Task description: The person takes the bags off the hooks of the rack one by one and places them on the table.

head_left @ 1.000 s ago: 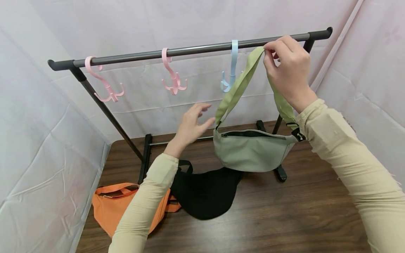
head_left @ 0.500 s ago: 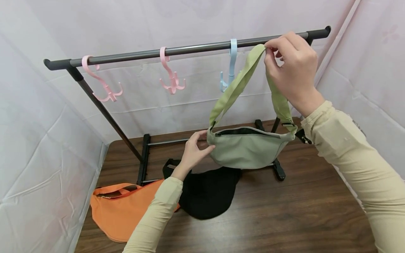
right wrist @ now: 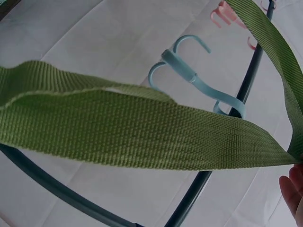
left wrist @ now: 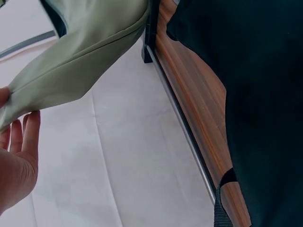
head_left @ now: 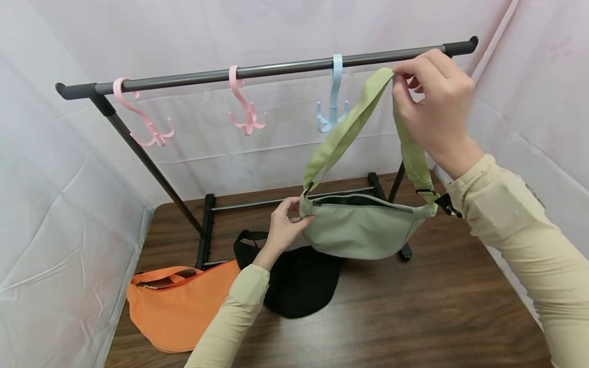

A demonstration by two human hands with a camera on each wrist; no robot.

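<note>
A sage-green waist bag (head_left: 361,230) with a partly open zipper hangs in the air by its light green strap (head_left: 342,135). My right hand (head_left: 434,102) pinches the top of that strap, just in front of the rack's bar. At the bag's left end, my left hand (head_left: 284,227) grips the corner between thumb and fingers; the left wrist view also shows this hand (left wrist: 19,163) on the bag (left wrist: 80,61). Close behind the strap, a blue hook (head_left: 335,92) hangs on the bar. In the right wrist view the strap (right wrist: 142,130) spans the frame in front of the blue hook (right wrist: 182,68).
A dark metal rack bar (head_left: 285,68) runs across the back, carrying two pink hooks (head_left: 144,115) to the left. On the brown wooden surface (head_left: 414,312) lie an orange bag (head_left: 184,306) and a black bag (head_left: 301,286). Whitish curtains (head_left: 193,153) enclose the back and sides.
My left hand has reached right and taken hold of the bag's left corner. My right hand, still pinching the strap, has shifted slightly right. More of the blue hook shows.
</note>
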